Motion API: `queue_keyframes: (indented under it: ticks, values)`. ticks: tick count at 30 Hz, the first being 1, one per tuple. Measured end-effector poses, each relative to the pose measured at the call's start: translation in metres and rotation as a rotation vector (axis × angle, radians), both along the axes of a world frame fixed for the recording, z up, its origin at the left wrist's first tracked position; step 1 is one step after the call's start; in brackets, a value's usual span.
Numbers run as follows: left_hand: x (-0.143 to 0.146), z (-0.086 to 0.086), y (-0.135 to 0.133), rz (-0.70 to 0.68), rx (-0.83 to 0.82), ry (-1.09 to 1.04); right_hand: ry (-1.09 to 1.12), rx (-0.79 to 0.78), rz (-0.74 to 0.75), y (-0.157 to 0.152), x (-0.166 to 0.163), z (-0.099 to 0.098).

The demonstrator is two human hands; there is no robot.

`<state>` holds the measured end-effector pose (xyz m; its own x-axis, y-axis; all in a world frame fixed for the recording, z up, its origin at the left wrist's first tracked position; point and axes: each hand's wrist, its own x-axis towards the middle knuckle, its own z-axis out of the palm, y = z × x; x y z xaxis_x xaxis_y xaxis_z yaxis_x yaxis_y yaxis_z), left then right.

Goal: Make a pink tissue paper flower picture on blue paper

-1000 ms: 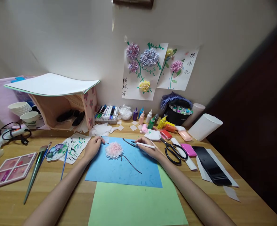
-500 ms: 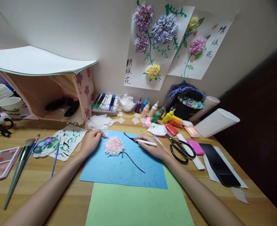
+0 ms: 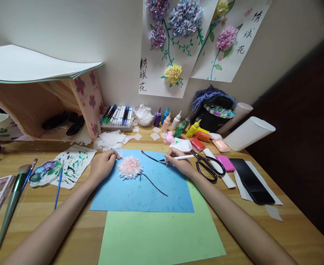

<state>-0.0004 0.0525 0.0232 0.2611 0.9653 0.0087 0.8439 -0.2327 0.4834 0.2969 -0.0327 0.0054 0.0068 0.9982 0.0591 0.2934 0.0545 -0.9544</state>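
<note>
A blue paper sheet (image 3: 139, 193) lies on the wooden desk with a pink tissue flower (image 3: 129, 167) stuck near its top and dark stems drawn from it. My left hand (image 3: 102, 166) rests curled on the sheet's upper left corner, fingers closed beside the flower. My right hand (image 3: 178, 163) grips a white pen (image 3: 180, 158), its tip on a dark line at the sheet's top. A green paper sheet (image 3: 159, 237) lies under the blue one, towards me.
Black scissors (image 3: 207, 167), a pink block (image 3: 225, 163) and a black phone (image 3: 251, 181) lie to the right. Markers (image 3: 117, 116), paint bottles (image 3: 175, 125) and white paper squares (image 3: 110, 140) stand behind. Brushes (image 3: 10, 202) and a paint-daubed sheet (image 3: 73, 165) lie left.
The view has dipped and moved closer to the desk. My right hand with the pen has shifted slightly right along the dark line; my left hand stays on the sheet.
</note>
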Motion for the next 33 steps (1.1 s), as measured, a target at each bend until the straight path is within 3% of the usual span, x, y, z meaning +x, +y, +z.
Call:
queue_keyframes:
  ticks: [7,12,16,19,22,28,30,33]
  values:
    - [0.0,0.0,-0.001,-0.017,0.001,-0.019,0.008,0.01,0.014,-0.002,-0.003,0.002]
    - [-0.004,-0.003,0.0,0.052,0.051,-0.213,0.051,0.041,-0.087,0.002,0.001,0.001]
    - [-0.003,0.001,-0.007,0.109,0.212,-0.406,0.029,0.056,-0.072,0.004,0.004,0.001]
    - [0.008,0.009,-0.027,-0.102,0.322,-0.445,-0.01,0.115,-0.026,-0.002,0.002,0.003]
    - [0.028,0.012,-0.06,-0.391,0.308,-0.438,-0.126,0.231,-0.019,-0.013,-0.006,0.006]
    - [0.055,-0.008,-0.116,-0.718,0.137,-0.404,-0.208,0.437,-0.135,-0.039,-0.032,0.008]
    - [0.057,-0.013,-0.121,-0.755,0.03,-0.389,-0.194,0.442,-0.136,-0.044,-0.04,0.008]
    - [0.055,-0.013,-0.119,-0.652,-0.154,-0.47,-0.065,0.391,-0.122,-0.051,-0.049,0.008]
